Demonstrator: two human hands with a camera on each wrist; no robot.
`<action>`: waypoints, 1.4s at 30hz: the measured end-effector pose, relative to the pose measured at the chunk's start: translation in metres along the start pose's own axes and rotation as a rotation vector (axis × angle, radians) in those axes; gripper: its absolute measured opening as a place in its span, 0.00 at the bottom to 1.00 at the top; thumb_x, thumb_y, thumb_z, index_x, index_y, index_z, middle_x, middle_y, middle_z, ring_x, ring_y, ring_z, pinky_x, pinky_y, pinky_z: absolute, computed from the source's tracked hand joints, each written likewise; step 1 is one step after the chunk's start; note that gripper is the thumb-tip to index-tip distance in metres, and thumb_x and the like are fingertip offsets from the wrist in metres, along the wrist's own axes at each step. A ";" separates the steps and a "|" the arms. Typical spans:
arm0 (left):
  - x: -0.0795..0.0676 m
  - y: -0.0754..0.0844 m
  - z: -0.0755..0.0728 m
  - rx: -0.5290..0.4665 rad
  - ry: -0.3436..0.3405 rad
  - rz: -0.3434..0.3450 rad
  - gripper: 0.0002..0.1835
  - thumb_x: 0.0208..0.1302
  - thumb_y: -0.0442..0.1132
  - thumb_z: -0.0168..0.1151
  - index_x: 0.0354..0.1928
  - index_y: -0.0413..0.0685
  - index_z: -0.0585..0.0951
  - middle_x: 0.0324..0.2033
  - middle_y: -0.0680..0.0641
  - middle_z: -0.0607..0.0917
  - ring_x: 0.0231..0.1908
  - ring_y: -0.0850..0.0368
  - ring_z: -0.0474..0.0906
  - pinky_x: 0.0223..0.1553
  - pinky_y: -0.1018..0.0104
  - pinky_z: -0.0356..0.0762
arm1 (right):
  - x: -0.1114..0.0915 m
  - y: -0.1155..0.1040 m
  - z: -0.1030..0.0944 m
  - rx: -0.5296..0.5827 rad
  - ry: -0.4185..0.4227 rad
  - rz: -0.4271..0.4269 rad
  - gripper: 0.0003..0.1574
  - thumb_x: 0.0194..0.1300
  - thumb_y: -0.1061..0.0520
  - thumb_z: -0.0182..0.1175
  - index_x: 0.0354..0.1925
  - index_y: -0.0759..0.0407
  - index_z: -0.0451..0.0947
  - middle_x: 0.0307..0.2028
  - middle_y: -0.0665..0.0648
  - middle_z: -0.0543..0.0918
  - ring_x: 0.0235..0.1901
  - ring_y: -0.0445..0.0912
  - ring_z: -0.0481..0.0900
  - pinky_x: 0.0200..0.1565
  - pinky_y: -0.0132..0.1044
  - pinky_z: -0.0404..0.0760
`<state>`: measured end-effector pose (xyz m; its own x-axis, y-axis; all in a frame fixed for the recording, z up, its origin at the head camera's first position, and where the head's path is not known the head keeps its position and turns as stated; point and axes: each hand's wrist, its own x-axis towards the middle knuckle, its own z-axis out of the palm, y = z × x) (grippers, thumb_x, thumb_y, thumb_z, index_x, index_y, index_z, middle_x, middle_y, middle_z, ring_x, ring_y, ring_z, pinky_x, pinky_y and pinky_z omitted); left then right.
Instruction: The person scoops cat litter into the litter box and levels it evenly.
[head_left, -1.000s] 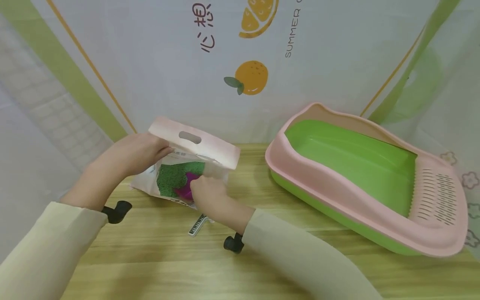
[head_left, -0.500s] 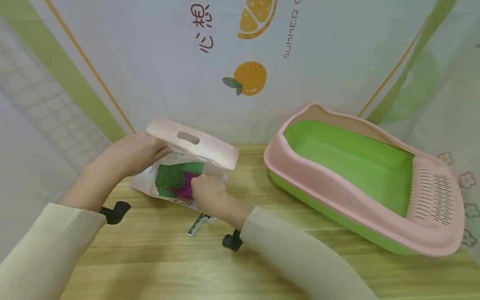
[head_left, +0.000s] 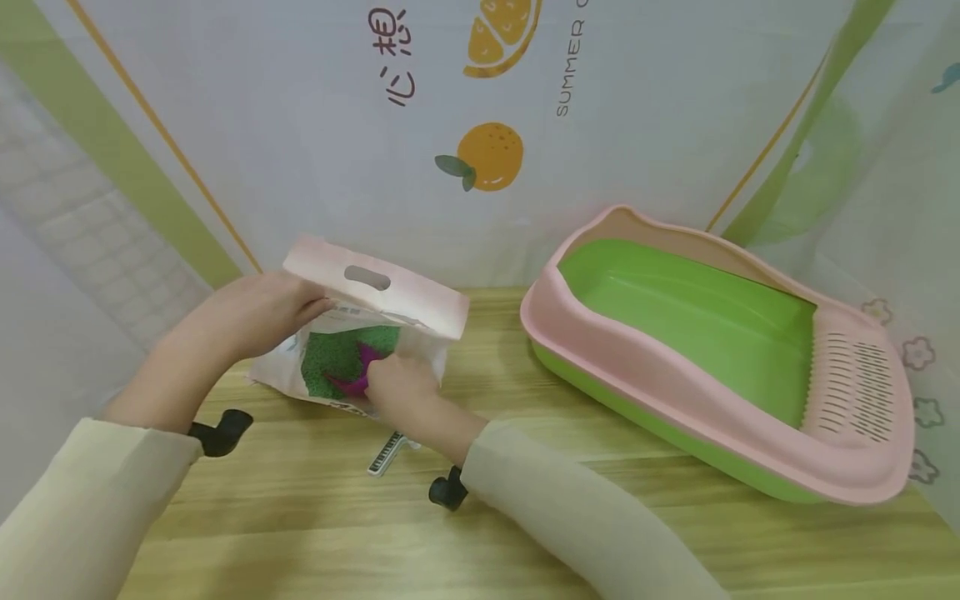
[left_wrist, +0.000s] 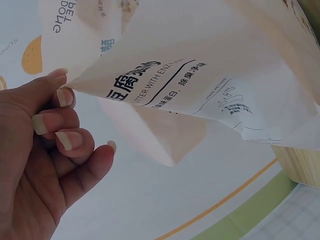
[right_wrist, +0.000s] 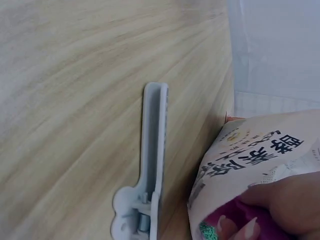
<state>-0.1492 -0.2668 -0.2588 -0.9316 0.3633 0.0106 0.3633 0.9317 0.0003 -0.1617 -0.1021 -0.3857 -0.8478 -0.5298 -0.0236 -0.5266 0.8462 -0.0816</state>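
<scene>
A white cat litter bag (head_left: 273, 367) lies on its side at the left, its mouth spread and green pellets (head_left: 330, 350) showing inside. My left hand (head_left: 262, 312) pinches the edge of the bag between thumb and finger, as the left wrist view shows, with the other fingers curled beside it. My right hand (head_left: 401, 387) reaches into the mouth and grips a magenta scoop (head_left: 351, 385), whose front is partly buried in the pellets. In the right wrist view the fingers (right_wrist: 247, 230) curl around the scoop (right_wrist: 235, 214) behind the bag's edge.
A white bag clip with a piano-key pattern (head_left: 386, 454) lies on the wooden table (head_left: 315, 517) in front of the bag. To the right stands a green litter box with a pink rim (head_left: 637, 333). A printed curtain (head_left: 420, 208) hangs behind.
The scoop has gone deeper into the pellets and left as my right hand pushed; less of it shows. My left hand keeps its pinch on the bag. The whole view has shifted slightly.
</scene>
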 end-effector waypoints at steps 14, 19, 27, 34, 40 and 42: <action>-0.009 -0.008 -0.001 -0.030 -0.005 -0.049 0.16 0.78 0.42 0.53 0.26 0.51 0.70 0.20 0.52 0.67 0.22 0.59 0.62 0.28 0.63 0.61 | 0.003 -0.012 0.007 -0.061 0.016 -0.011 0.19 0.73 0.37 0.58 0.30 0.43 0.82 0.23 0.43 0.81 0.17 0.37 0.73 0.14 0.32 0.71; -0.007 -0.008 -0.001 -0.049 -0.003 -0.045 0.18 0.78 0.42 0.52 0.25 0.51 0.69 0.20 0.52 0.67 0.22 0.59 0.61 0.27 0.64 0.61 | 0.004 -0.002 0.006 -0.001 0.025 -0.057 0.21 0.68 0.35 0.62 0.27 0.47 0.81 0.22 0.45 0.81 0.18 0.37 0.74 0.19 0.30 0.74; 0.000 -0.002 0.000 -0.059 0.025 -0.027 0.19 0.79 0.42 0.51 0.24 0.52 0.68 0.19 0.53 0.65 0.21 0.60 0.59 0.27 0.65 0.60 | 0.003 0.012 0.001 0.017 0.019 0.015 0.19 0.70 0.42 0.61 0.24 0.47 0.79 0.20 0.45 0.78 0.18 0.39 0.74 0.19 0.33 0.73; -0.006 -0.002 0.008 -0.087 0.043 -0.047 0.21 0.81 0.44 0.48 0.23 0.52 0.68 0.18 0.54 0.64 0.21 0.61 0.58 0.28 0.65 0.60 | -0.004 0.013 0.007 0.037 0.031 -0.003 0.17 0.66 0.45 0.63 0.23 0.49 0.76 0.20 0.46 0.77 0.18 0.39 0.73 0.19 0.33 0.71; -0.009 0.001 0.012 -0.096 0.066 -0.053 0.21 0.81 0.46 0.47 0.23 0.52 0.67 0.18 0.54 0.63 0.21 0.61 0.57 0.28 0.66 0.60 | -0.012 0.013 0.015 0.005 0.082 -0.035 0.10 0.65 0.51 0.64 0.28 0.52 0.77 0.20 0.46 0.76 0.16 0.38 0.71 0.16 0.29 0.69; -0.011 0.001 0.012 -0.092 0.074 -0.061 0.21 0.81 0.46 0.47 0.23 0.52 0.66 0.18 0.54 0.62 0.20 0.61 0.57 0.28 0.66 0.60 | -0.013 0.013 0.015 0.001 0.094 -0.035 0.10 0.65 0.51 0.64 0.29 0.52 0.77 0.21 0.46 0.77 0.16 0.38 0.71 0.16 0.29 0.69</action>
<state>-0.1391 -0.2696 -0.2710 -0.9501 0.3012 0.0814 0.3083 0.9466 0.0947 -0.1566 -0.0848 -0.4010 -0.8311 -0.5513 0.0732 -0.5559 0.8272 -0.0813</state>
